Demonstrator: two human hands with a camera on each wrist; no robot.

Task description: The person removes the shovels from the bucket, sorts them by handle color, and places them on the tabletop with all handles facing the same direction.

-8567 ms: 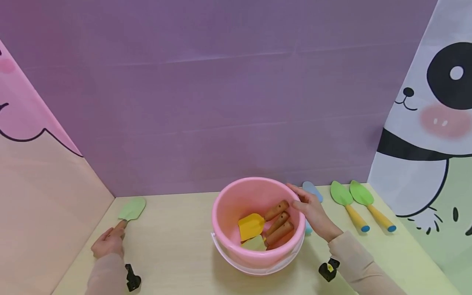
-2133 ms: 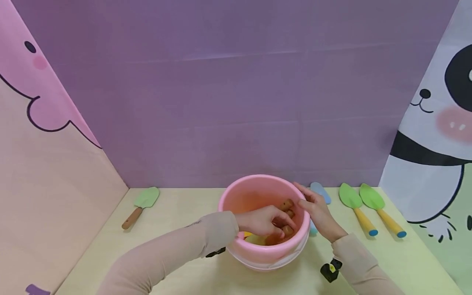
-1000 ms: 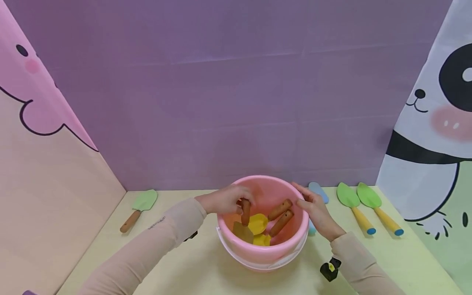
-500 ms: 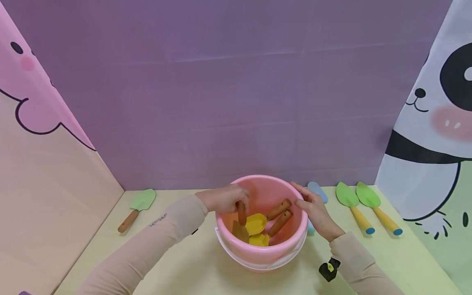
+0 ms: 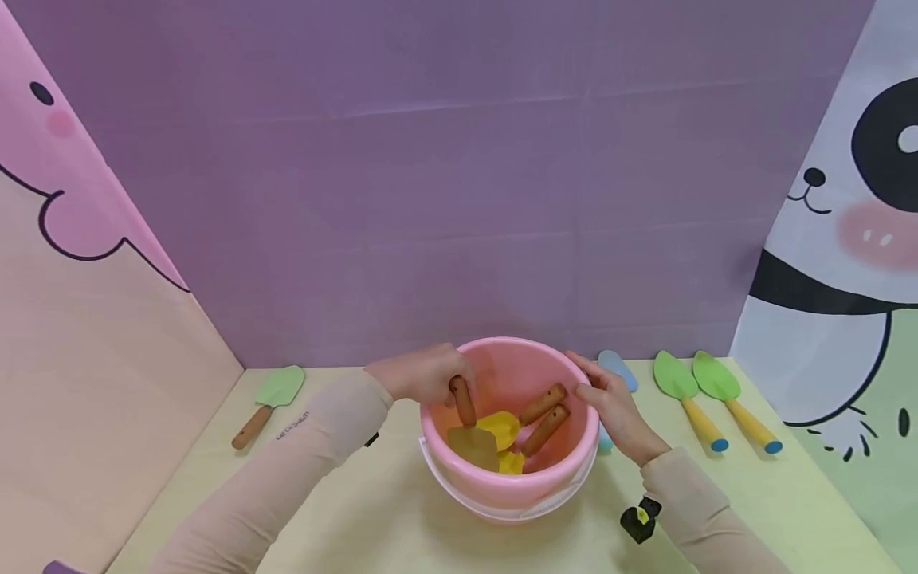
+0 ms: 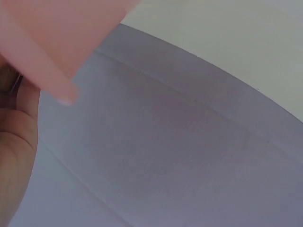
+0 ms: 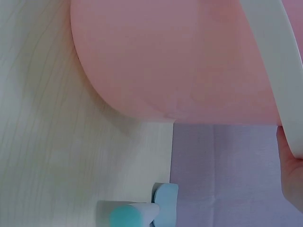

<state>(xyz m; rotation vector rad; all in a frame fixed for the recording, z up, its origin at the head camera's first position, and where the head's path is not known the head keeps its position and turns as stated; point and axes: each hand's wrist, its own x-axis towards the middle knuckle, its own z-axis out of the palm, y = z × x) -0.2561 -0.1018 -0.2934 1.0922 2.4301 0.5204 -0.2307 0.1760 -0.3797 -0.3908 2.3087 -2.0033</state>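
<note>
A pink bucket (image 5: 509, 488) with a white handle stands on the table. My left hand (image 5: 430, 375) reaches over its left rim and grips the brown handle of a toy shovel (image 5: 473, 448) with a dull yellow-green blade, still inside the bucket. Two yellow-bladed shovels (image 5: 502, 430) with brown handles lie beside it in the bucket. My right hand (image 5: 618, 414) holds the bucket's right rim, thumb on the inside. In the left wrist view, the left hand (image 6: 19, 142) shows at the edge by the pink rim; the shovel is mostly hidden there.
A pale green shovel (image 5: 280, 388) with a brown handle lies at the table's left. Two green trowels (image 5: 676, 378) with yellow handles lie at the right. A blue shovel (image 7: 165, 203) sits partly behind the bucket. A purple backdrop (image 5: 459, 175) rises behind the table.
The pale green shovel was released at the left. My left hand then went into the bucket, took another shovel by its handle and drew it to the left rim. The right hand stayed on the rim.
</note>
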